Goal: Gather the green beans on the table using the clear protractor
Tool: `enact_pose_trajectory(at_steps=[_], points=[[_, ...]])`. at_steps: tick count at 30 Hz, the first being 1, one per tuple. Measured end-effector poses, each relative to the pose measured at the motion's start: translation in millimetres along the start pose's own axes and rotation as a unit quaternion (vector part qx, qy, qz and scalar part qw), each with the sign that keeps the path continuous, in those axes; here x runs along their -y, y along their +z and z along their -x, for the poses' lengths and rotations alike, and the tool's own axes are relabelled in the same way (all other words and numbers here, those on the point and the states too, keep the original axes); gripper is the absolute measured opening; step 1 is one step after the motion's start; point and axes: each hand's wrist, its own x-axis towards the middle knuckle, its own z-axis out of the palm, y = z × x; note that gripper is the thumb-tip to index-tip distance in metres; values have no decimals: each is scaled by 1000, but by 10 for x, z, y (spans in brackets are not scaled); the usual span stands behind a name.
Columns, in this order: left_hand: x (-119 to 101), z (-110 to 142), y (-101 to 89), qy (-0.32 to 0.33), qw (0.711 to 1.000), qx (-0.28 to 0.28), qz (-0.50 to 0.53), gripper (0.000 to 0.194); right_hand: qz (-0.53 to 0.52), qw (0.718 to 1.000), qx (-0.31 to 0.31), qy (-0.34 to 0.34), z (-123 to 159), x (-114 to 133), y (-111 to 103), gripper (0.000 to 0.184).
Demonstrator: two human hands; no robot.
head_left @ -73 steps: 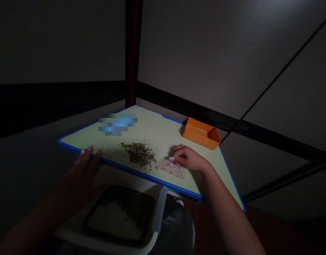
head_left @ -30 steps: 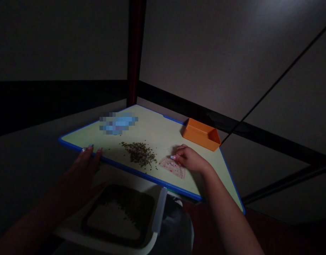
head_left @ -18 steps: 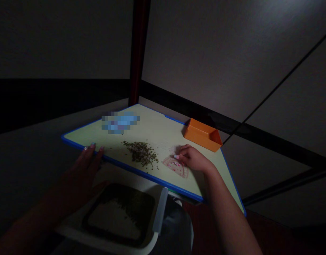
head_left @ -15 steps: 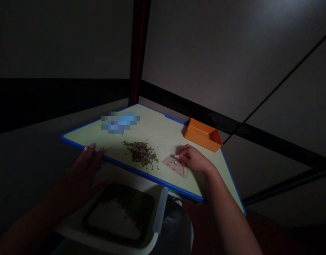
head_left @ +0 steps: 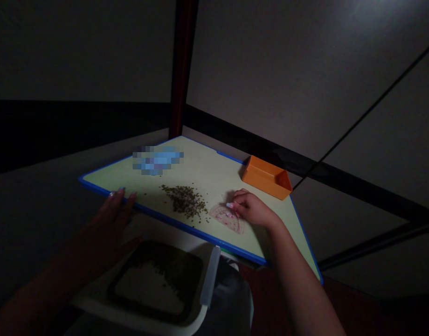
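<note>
Resting curled right fingers on a pink protractor, left fingers spread.

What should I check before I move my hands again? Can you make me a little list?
1. Right hand on the see-through half-circle ruler: ok, fingers resting on it.
2. Seed pile beside that ruler: ok, hand not touching it.
3. Left hand at the near edge of the board: ok, fingertips on the edge.
4. Inside the orange box: cannot tell, too dark.
5. Light: not ok, the room is dim.
</note>
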Motion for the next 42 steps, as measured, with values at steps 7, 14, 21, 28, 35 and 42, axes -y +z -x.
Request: enact_pose_trajectory(at_steps=[7,14,21,28,35,42], points=[[16,5,11,3,1000,-5,6,86,-17,1000,21,-8,4,18,-38,35],[18,15,28,3,1000,-2,1,88,3,1000,28,-13,1,-22,18,31],[-14,-7,9,5,1000,-5,-1,85,-5,998,36,-43,-31,59,74,37],[-10,-6,8,4,1000,-12,6,89,-44,995,53,-66,-77,191,133,41],[10,-2,22,2,1000,3,4,87,-29,998,38,-48,-52,184,83,38],[-3,3,-6,7,1000,2,9,86,21,1000,-2,14,4,95,-2,33]])
